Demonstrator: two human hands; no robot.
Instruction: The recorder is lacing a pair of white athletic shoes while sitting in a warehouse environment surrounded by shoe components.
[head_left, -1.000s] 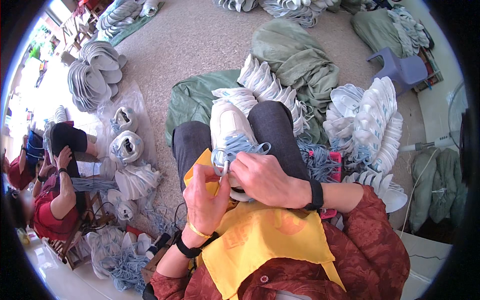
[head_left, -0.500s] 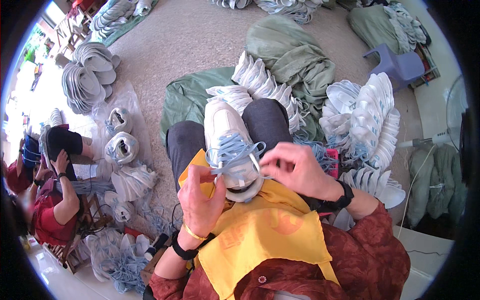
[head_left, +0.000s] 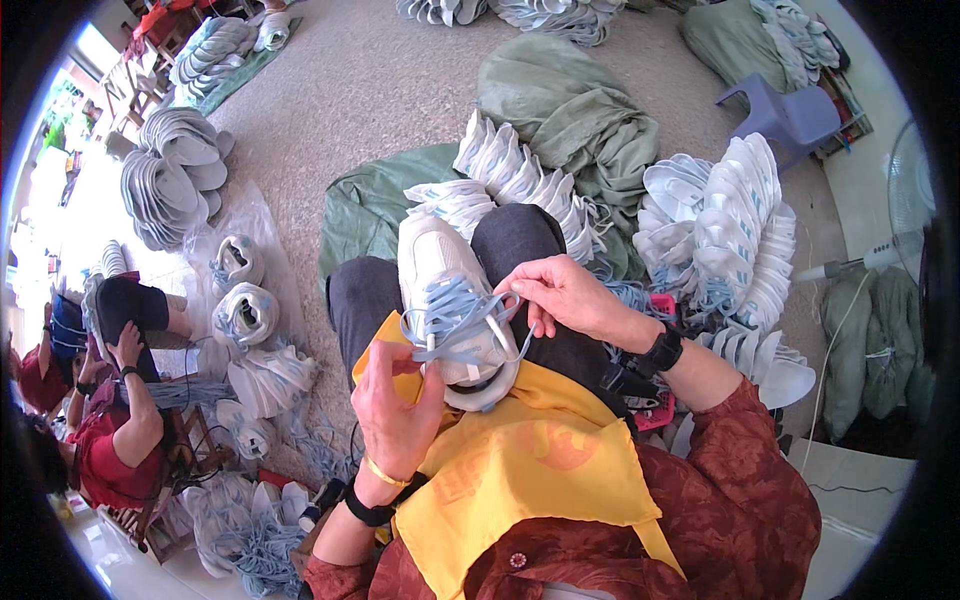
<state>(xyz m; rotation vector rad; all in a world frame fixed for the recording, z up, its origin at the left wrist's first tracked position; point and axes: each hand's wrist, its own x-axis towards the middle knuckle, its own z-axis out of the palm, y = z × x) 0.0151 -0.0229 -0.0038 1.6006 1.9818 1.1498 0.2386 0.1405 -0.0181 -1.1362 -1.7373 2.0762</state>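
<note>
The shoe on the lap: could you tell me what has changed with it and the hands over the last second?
The right hand drew away from the shoe toward the person's right, pulling a light blue lace out taut in its grip. The left hand stayed low beside the shoe, holding the lace's other end. The shoe stayed on the lap.

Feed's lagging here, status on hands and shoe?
Left hand pinching lace end. Right hand pulling light-blue lace sideways. White shoe on lap. Nothing blocking.

The person wears a dark red patterned shirt (head_left: 730,500) with long sleeves, a yellow apron (head_left: 520,470), dark grey trousers (head_left: 510,235), a black wristwatch (head_left: 662,350), a black wristband (head_left: 368,508) and a gold bangle (head_left: 383,472).
</note>
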